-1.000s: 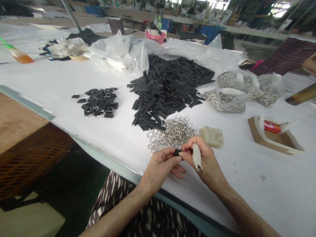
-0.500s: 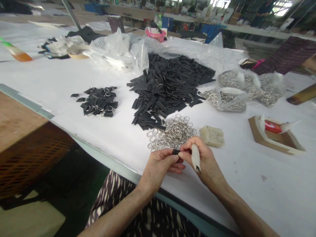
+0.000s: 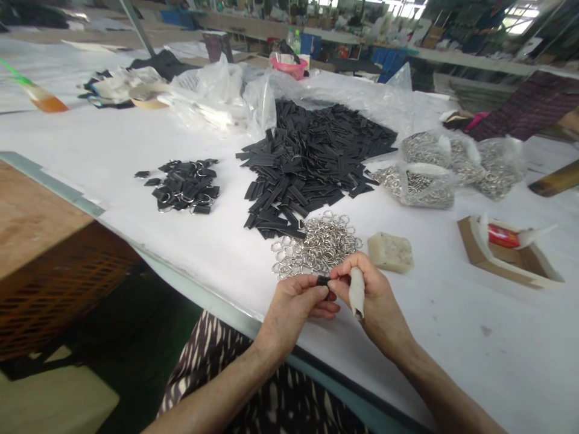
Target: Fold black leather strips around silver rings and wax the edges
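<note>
My left hand [image 3: 289, 307] pinches a small piece of black strap [image 3: 322, 281] between thumb and forefinger. On the strap's other end, my right hand [image 3: 368, 295] closes with its fingertips. A tool with a pale wrapped handle [image 3: 357, 292] is tucked in the right hand; its working end is hidden. Just beyond both hands lies a heap of silvery metal rings [image 3: 323, 244]. Behind it spreads a large pile of cut black strap pieces [image 3: 312, 157]. Further left, a smaller heap of black straps with rings on them [image 3: 185, 187] rests on the table. Whether the held strap carries a ring cannot be seen.
A yellowish wax-like block [image 3: 390, 252] sits right of the rings. Beyond it are an open cardboard box [image 3: 493, 262] with a red tube and clear bags of rings [image 3: 420, 184]. Plastic sheeting [image 3: 212, 96] lies behind. The table edge [image 3: 217, 307] runs close to my lap.
The whole scene sits slightly further right in the view. Both hands stay together on the black strap with hardly any movement.
</note>
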### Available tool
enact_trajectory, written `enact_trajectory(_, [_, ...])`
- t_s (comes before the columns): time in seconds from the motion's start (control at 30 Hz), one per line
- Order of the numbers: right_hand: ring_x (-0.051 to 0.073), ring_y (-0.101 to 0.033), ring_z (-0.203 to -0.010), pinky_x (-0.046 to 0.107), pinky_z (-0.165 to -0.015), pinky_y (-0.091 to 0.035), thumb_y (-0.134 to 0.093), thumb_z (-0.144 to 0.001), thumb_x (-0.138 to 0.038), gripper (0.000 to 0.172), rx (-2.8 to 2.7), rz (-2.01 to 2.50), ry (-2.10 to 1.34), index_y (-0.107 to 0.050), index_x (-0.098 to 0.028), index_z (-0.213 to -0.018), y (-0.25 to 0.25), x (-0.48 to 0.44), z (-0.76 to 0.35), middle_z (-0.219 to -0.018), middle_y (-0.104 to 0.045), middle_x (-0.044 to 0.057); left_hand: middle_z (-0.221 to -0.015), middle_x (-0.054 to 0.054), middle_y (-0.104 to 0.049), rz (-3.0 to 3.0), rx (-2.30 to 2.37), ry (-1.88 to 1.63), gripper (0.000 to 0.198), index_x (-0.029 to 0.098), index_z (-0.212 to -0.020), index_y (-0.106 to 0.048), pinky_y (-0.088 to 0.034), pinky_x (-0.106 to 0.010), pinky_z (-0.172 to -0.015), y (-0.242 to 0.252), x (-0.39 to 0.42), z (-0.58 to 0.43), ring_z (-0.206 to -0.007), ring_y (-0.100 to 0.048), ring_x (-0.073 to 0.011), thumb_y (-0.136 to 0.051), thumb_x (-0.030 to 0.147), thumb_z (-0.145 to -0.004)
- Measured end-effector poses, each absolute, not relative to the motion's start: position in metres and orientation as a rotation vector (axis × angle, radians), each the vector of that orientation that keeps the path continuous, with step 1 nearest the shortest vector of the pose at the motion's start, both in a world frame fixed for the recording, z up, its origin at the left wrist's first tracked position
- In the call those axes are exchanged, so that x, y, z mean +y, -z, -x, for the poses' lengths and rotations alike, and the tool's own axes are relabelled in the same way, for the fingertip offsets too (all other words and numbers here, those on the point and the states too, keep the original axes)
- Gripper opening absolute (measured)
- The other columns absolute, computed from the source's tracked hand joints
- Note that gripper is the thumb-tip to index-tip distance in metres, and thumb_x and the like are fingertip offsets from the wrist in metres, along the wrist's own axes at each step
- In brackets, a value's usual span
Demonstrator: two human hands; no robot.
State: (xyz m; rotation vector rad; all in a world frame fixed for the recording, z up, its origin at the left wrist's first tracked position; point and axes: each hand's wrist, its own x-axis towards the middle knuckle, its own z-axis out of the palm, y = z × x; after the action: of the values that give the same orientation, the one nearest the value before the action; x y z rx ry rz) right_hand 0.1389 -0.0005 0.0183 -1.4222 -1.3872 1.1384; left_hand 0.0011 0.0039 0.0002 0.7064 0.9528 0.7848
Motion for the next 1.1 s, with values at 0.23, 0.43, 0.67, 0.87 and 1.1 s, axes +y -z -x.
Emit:
enact_trajectory(0.23, [0.016, -0.054, -0.067, 0.027, -0.058, -0.043, -0.055, -0.079, -0.019, 0.009, -1.375, 1.424, -1.177, -0.046, -0.022, -0.081, -0.017, -0.002, -0.139, -0.084, -0.059, 0.001, -0.070, -0.006, -0.066, -0.692, 0.936, -0.786, 0.016, 0.011, -0.079, -0.063, -0.054, -0.029, -0.068, 0.001, 0.003, -0.001, -0.067, -0.064, -0.0176, -0.059, 0.027, -0.076])
enact_trajectory(0.43, [0.015, -0.053, -0.065, 0.027, -0.057, -0.042, -0.055, -0.080, -0.021, 0.008, -1.388, 1.443, -1.172, -0.047, -0.021, -0.080, -0.015, -0.002, -0.139, -0.079, -0.058, 0.000, -0.070, -0.007, -0.066, -0.715, 0.978, -0.778, 0.017, 0.011, -0.077, -0.063, -0.054, -0.027, -0.065, -0.001, 0.004, -0.002, -0.066, -0.064, -0.0176, -0.060, 0.027, -0.075])
enact_trajectory(0.67, [0.016, -0.051, -0.065, 0.026, -0.055, -0.039, -0.058, -0.080, -0.029, 0.016, -1.487, 1.464, -0.971, -0.044, -0.022, -0.077, -0.033, 0.002, -0.152, -0.073, -0.059, -0.001, -0.070, -0.007, -0.066, -0.712, 1.031, -0.772, 0.016, 0.010, -0.075, -0.063, -0.052, -0.023, -0.059, -0.006, 0.005, -0.001, -0.059, -0.063, -0.0143, -0.060, 0.026, -0.075])
enact_trajectory(0.87, [0.015, -0.046, -0.052, 0.027, -0.048, -0.034, -0.051, -0.083, -0.043, 0.021, -1.527, 1.632, -0.768, -0.053, -0.023, -0.090, -0.048, 0.006, -0.192, -0.059, -0.054, -0.003, -0.068, -0.007, -0.065, -0.659, 1.023, -0.793, 0.016, 0.010, -0.070, -0.063, -0.051, -0.022, -0.056, -0.003, 0.007, 0.002, -0.057, -0.062, -0.0132, -0.062, 0.026, -0.074])
enact_trajectory(1.1, [0.015, -0.043, -0.057, 0.026, -0.051, -0.032, -0.047, -0.087, -0.043, 0.026, -1.290, 1.746, -0.419, -0.050, -0.021, -0.074, -0.062, 0.011, -0.207, -0.060, -0.047, -0.003, -0.071, -0.007, -0.067, -0.676, 1.055, -0.775, 0.019, 0.011, -0.071, -0.066, -0.052, -0.021, -0.057, -0.006, 0.010, 0.004, -0.057, -0.062, -0.0135, -0.069, 0.030, -0.069])
